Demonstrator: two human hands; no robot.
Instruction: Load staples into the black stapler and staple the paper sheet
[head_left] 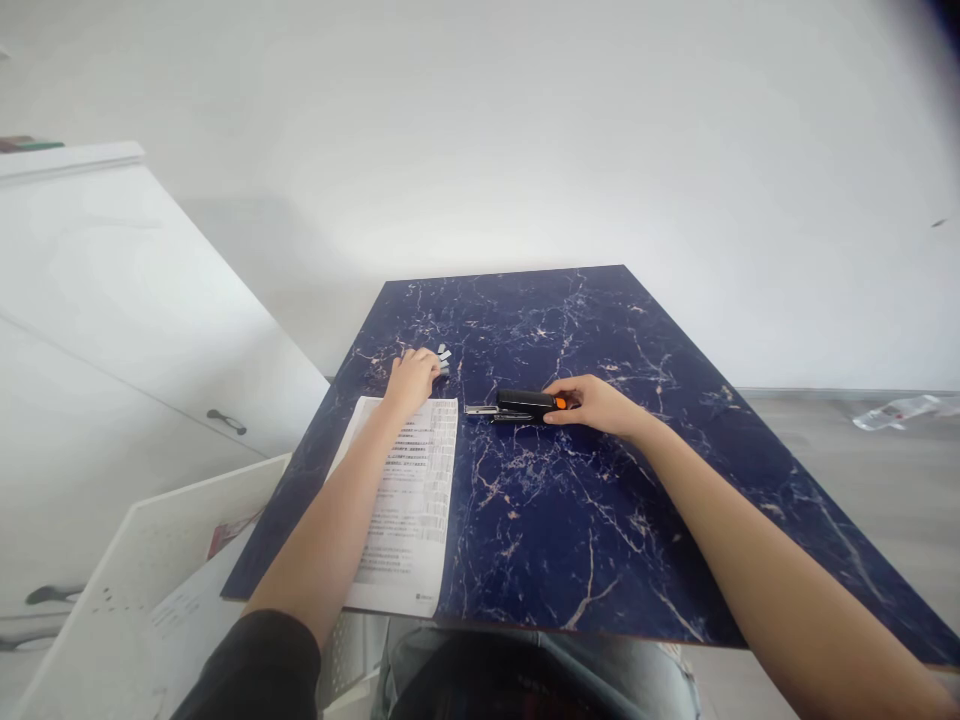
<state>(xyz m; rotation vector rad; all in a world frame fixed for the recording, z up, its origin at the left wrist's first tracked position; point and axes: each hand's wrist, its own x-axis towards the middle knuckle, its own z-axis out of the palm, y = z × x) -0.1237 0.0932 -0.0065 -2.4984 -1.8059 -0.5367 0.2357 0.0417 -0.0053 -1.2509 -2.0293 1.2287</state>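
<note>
A black stapler (525,403) with an orange part at its rear lies on the blue table, its silver metal end pointing left. My right hand (592,404) is closed around the orange rear end, thumb on the near side and fingers on the far side. Just beyond the top of a printed paper stack (409,530), my left hand (412,380) has its fingers curled down at several small grey staple strips (443,353). One strip touches the fingertips, which are partly hidden. My left forearm crosses over the paper.
The dark blue marbled table (585,540) reaches to the white wall. On the left stand a white cabinet (150,300) with dark handles and a white bin (135,560) holding papers. Clear plastic packaging (896,412) lies on the floor at right.
</note>
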